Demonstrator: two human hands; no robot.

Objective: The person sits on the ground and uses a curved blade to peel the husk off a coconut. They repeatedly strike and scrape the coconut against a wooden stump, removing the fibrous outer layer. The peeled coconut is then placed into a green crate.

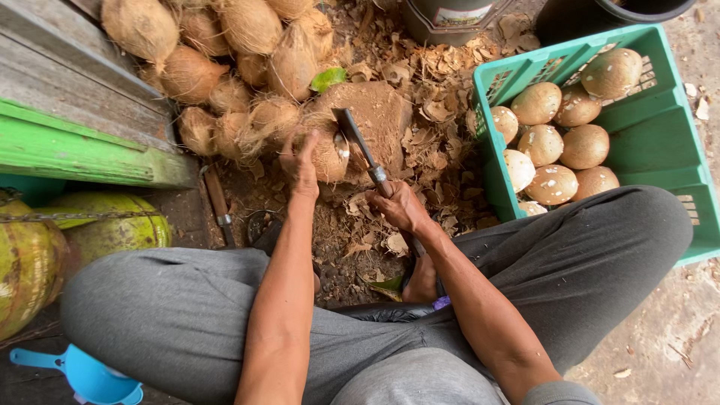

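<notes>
Brown husk scraps (442, 105) cover the ground all around the seated person, and only one view, from the head, looks down on it.

At the top left lies a heap of fibrous coconuts (225, 67), close to a grey wooden board with a green edge (82, 154). It seems the heap is kept within arm's reach, so a new nut can be taken without standing up. On the right stands a green plastic crate (652, 135), which holds the smooth peeled coconuts (559, 142); it sits just beside the right knee, probably so finished nuts go in with a short movement. At the lower left I see green coconuts (45, 247) and a blue plastic funnel (82, 375).

The left hand (300, 161) is stretched forward with the arm almost straight. Its fingers are curled over a hairy coconut (326, 154), pressing it against a brown block (379, 112), I think to keep it steady for the blade.

The right hand (401, 206) is closed fully around the handle of a cleaver (358, 142). The wrist is bent a little, and the blade points up and away, its tip touching the top of the held nut, between both hands. The legs in grey trousers (172, 307) are crossed.
</notes>
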